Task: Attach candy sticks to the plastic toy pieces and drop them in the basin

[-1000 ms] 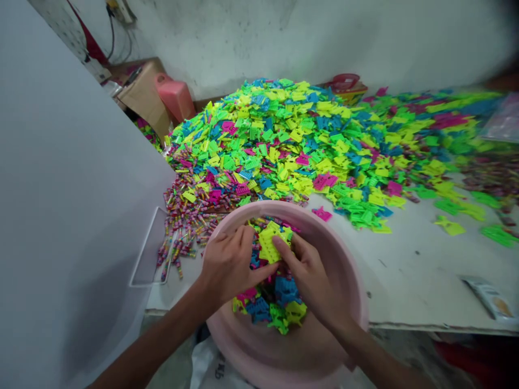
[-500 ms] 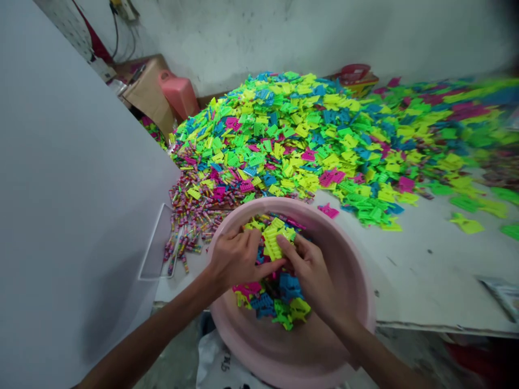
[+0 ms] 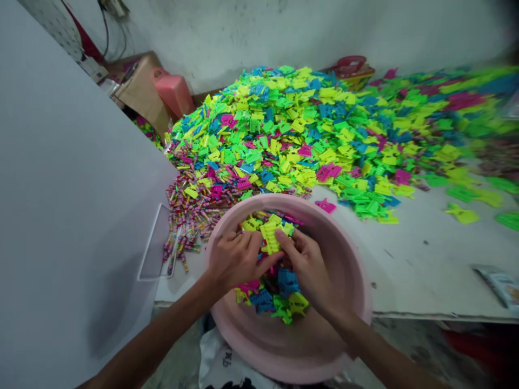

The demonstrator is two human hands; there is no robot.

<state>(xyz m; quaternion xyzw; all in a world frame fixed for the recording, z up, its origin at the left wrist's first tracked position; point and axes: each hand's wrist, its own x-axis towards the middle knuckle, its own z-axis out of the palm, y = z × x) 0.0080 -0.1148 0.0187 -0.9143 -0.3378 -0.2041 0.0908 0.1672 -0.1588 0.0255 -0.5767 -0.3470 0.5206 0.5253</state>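
Note:
Over the pink basin (image 3: 357,254), my right hand (image 3: 312,265) pinches a flat yellow plastic piece (image 3: 271,233) with ridged slots, its thumb lying on the front. My left hand (image 3: 237,256) is closed against the same piece from the left. Its fingers are curled and its thumb stretches along the lower edge; whether anything small is inside those fingers is hidden. Beneath both hands, blue plastic pieces (image 3: 287,282) lie in the basin with pink, green and yellow ones.
Behind the basin rises a large heap of bright plastic pieces (image 3: 284,129). Small candy-coloured tubes (image 3: 188,208) are scattered at its left. A white panel (image 3: 81,189) stands close on the left. A red jug (image 3: 174,92) is at the back; a packet (image 3: 497,286) lies on the table (image 3: 421,270) at right.
The view has shifted slightly, so the heap and basin sit a little higher and further left. Both hands keep nearly the same hold on the yellow piece.

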